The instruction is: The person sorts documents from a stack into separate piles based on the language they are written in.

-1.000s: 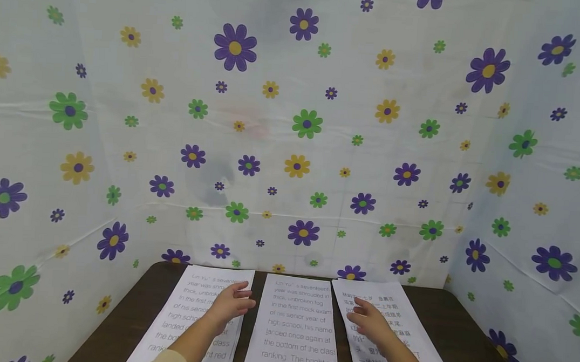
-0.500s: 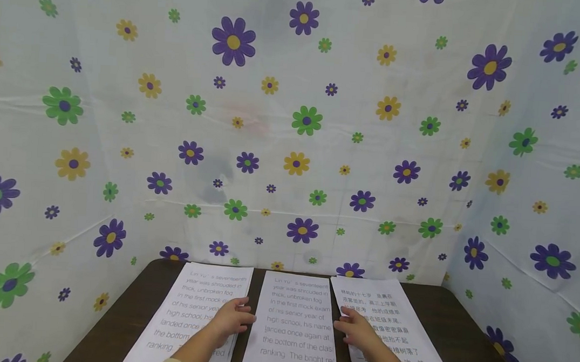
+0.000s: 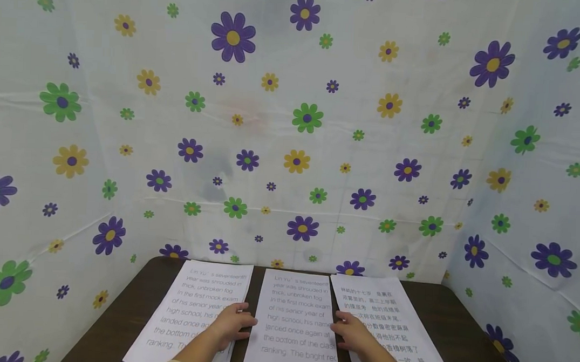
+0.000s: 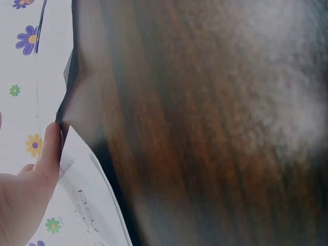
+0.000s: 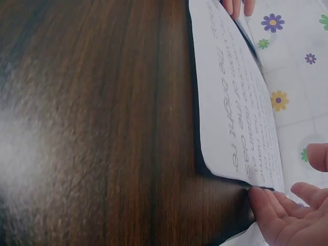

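Observation:
A middle sheet of paper (image 3: 295, 324) printed with English text lies flat on the dark wooden table (image 3: 119, 314). My left hand (image 3: 229, 325) reaches over the left stack of paper (image 3: 207, 285), its fingertips beside the middle sheet's left edge. On the other side, my right hand (image 3: 353, 334) crosses the right stack (image 3: 377, 298), which bears Chinese text, and its fingertips touch the middle sheet's right edge. In the right wrist view, the fingers (image 5: 264, 205) are extended at the corner of the sheet (image 5: 220, 102). The left wrist view has a fingertip (image 4: 51, 136) low by the paper edges.
Narrow strips of dark table separate the middle sheet from the stacks on both sides. A white cloth (image 3: 273, 121) with purple, green and yellow flowers walls off the back and both sides. The table's rounded back corners meet this cloth.
Both hands have come down and nearer to the middle sheet, the right hand moving left to its edge. The head view has tilted slightly. The papers stay in place.

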Available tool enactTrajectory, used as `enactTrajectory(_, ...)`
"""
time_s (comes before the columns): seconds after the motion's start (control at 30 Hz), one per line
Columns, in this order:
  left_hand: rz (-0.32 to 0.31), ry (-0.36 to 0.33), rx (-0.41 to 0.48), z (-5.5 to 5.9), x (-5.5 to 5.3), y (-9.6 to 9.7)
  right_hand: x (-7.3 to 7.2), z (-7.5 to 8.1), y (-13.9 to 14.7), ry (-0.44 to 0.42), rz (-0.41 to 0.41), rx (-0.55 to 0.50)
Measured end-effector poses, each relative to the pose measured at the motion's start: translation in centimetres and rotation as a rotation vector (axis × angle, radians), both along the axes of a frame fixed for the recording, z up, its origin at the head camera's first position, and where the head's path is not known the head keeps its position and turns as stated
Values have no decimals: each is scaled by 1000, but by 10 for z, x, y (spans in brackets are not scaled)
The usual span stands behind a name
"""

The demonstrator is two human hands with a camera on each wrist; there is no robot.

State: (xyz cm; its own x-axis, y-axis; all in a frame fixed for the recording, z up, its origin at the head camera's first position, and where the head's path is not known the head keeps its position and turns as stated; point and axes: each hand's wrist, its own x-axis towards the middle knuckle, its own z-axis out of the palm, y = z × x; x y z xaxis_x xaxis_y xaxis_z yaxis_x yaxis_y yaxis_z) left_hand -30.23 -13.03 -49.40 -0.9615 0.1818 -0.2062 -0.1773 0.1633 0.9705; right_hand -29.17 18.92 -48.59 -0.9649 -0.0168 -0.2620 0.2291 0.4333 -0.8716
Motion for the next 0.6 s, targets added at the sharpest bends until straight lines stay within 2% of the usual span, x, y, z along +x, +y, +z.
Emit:
enactTrajectory(0.13,5,0,27,0,0,1,0,0,-2,5,7,-26)
enactTrajectory(0.3,14,-22,42,-2,0,3,-2,-2,-3,-30,-7,-36)
enactTrajectory(0.4,9,-25,17,-2,1,3,-2,-3,-2,-51,-14,-45)
enactTrajectory(0.6,-54,4,-62,-5,1,3,-1,-5,-1,-71,-5,-110)
